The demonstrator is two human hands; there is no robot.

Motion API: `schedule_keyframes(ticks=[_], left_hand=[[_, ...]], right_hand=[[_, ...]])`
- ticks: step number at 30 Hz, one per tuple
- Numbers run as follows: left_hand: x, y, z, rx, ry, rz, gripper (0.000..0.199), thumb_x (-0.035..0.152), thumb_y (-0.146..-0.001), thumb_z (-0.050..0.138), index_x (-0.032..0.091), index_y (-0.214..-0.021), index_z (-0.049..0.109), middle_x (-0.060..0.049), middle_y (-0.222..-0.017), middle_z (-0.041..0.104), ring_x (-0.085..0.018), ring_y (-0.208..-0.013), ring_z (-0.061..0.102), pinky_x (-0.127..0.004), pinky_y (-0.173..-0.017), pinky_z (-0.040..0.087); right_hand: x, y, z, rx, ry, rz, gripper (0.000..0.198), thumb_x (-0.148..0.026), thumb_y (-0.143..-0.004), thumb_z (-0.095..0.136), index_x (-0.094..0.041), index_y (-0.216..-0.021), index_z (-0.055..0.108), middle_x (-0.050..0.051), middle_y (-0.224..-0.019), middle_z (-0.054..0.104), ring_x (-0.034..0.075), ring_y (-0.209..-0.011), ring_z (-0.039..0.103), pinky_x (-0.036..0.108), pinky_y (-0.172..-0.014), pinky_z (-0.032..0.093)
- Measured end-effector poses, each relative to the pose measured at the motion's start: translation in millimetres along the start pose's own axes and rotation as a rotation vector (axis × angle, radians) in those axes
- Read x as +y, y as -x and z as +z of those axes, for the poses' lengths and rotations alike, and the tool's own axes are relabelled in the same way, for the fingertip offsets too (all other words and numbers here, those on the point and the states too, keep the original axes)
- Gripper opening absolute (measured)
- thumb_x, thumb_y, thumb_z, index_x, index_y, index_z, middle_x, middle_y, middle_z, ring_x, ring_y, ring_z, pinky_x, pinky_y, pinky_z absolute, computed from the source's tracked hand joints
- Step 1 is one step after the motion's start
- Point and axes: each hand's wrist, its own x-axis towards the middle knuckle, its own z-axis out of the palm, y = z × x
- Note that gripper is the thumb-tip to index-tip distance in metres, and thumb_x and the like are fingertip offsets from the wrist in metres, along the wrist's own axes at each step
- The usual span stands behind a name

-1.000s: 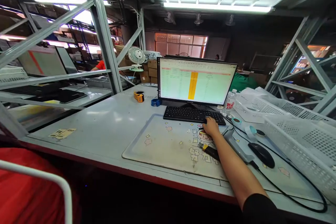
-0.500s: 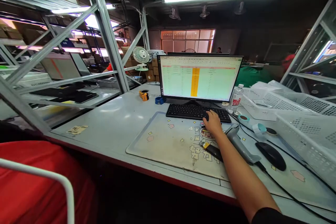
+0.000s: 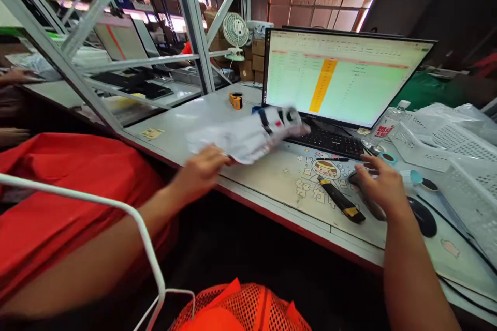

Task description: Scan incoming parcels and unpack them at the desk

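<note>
My left hand (image 3: 204,171) is closed on the near edge of a white plastic-wrapped package (image 3: 244,139) with black and red print. The package is smeared by motion and hangs tilted over the desk, left of the keyboard (image 3: 330,139). My right hand (image 3: 382,183) is over a grey barcode scanner (image 3: 368,200) on the desk mat, fingers apart, covering part of it. A box cutter with a black and yellow handle (image 3: 341,200) lies left of the scanner. Above the cutter lies a thin dark pen (image 3: 333,159).
A monitor (image 3: 345,77) showing a spreadsheet stands behind the keyboard. At right are a black mouse (image 3: 422,217), tape rolls (image 3: 410,178), a bottle (image 3: 388,124) and white baskets (image 3: 471,191). An orange tape measure (image 3: 235,100) sits at the back left. Red cloth (image 3: 77,181) and a white bar are below left.
My right hand has left the keyboard area for the scanner. My left hand has come into view with the package. The view has tilted down, and an orange mesh bag now shows below.
</note>
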Motion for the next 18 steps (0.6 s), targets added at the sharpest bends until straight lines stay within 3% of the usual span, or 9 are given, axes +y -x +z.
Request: schedule_keyframes(ticks=[2,4,7,9,11,12,14,16,18], left_hand=[[6,-3,48,-0.079,-0.037,0.19,0.045,0.002,-0.1,0.03,0.007,-0.115,0.073,-0.005,-0.11,0.066,-0.021,-0.117,0.063,-0.049,-0.119,0.043],[14,-3,89,-0.105,-0.052,0.341,0.045,0.0,-0.094,0.038,0.016,-0.12,0.072,-0.007,-0.108,0.07,-0.023,-0.112,0.063,-0.049,-0.12,0.045],[19,1,115,-0.049,0.033,0.395,0.055,0.003,-0.093,0.049,0.017,-0.146,0.057,-0.012,-0.13,0.068,-0.027,-0.127,0.059,-0.051,-0.122,0.044],[14,2,113,-0.042,0.033,0.347,0.069,0.01,-0.091,0.059,0.017,-0.157,0.045,-0.017,-0.155,0.053,-0.034,-0.148,0.045,-0.056,-0.124,0.041],[6,1,104,-0.092,-0.008,0.264,0.076,0.012,-0.087,0.062,0.02,-0.16,0.044,-0.015,-0.171,0.036,-0.039,-0.159,0.03,-0.06,-0.127,0.037],[2,-1,98,-0.121,-0.001,0.229,0.072,0.012,-0.087,0.06,0.022,-0.158,0.049,-0.012,-0.172,0.036,-0.038,-0.16,0.032,-0.058,-0.128,0.036],[-4,-4,86,-0.099,0.11,0.151,0.057,0.014,-0.092,0.052,0.025,-0.147,0.061,-0.008,-0.161,0.054,-0.031,-0.149,0.051,-0.049,-0.123,0.045],[-5,-8,71,0.119,0.264,-0.028,0.041,0.021,-0.1,0.046,0.022,-0.134,0.069,-0.007,-0.133,0.075,-0.026,-0.124,0.07,-0.041,-0.108,0.056],[-1,-13,54,0.449,0.345,-0.27,0.033,0.032,-0.105,0.046,0.019,-0.12,0.072,-0.006,-0.111,0.079,-0.024,-0.105,0.073,-0.037,-0.096,0.058]], right_hand=[[14,19,-17,0.02,0.047,0.029,0.055,-0.057,-0.09,0.06,-0.019,-0.128,0.074,0.015,-0.116,0.078,0.031,-0.098,0.075,0.047,-0.09,0.059],[27,35,-32,0.039,0.084,0.064,0.056,-0.057,-0.09,0.06,-0.018,-0.128,0.074,0.015,-0.115,0.078,0.031,-0.095,0.075,0.047,-0.09,0.058],[44,53,-45,0.053,0.135,0.079,0.056,-0.056,-0.091,0.059,-0.018,-0.129,0.073,0.014,-0.114,0.077,0.03,-0.091,0.074,0.047,-0.091,0.058],[55,58,-46,0.039,0.175,0.039,0.054,-0.054,-0.092,0.057,-0.018,-0.129,0.072,0.015,-0.118,0.076,0.031,-0.099,0.073,0.049,-0.097,0.057],[66,60,-40,0.018,0.221,0.014,0.057,-0.053,-0.091,0.055,-0.016,-0.131,0.071,0.017,-0.126,0.074,0.034,-0.113,0.07,0.052,-0.105,0.053],[70,60,-35,0.002,0.241,0.021,0.06,-0.052,-0.09,0.054,-0.014,-0.133,0.069,0.019,-0.131,0.072,0.036,-0.12,0.068,0.053,-0.108,0.051],[75,59,-25,-0.044,0.26,0.071,0.069,-0.054,-0.088,0.053,-0.009,-0.14,0.064,0.022,-0.137,0.068,0.039,-0.125,0.065,0.056,-0.111,0.05],[69,57,-16,-0.08,0.26,0.127,0.078,-0.058,-0.088,0.055,-0.005,-0.145,0.06,0.025,-0.14,0.066,0.041,-0.126,0.065,0.058,-0.11,0.05],[48,55,-14,-0.062,0.221,0.134,0.082,-0.063,-0.088,0.057,-0.005,-0.145,0.059,0.027,-0.14,0.065,0.042,-0.126,0.065,0.06,-0.11,0.049]])
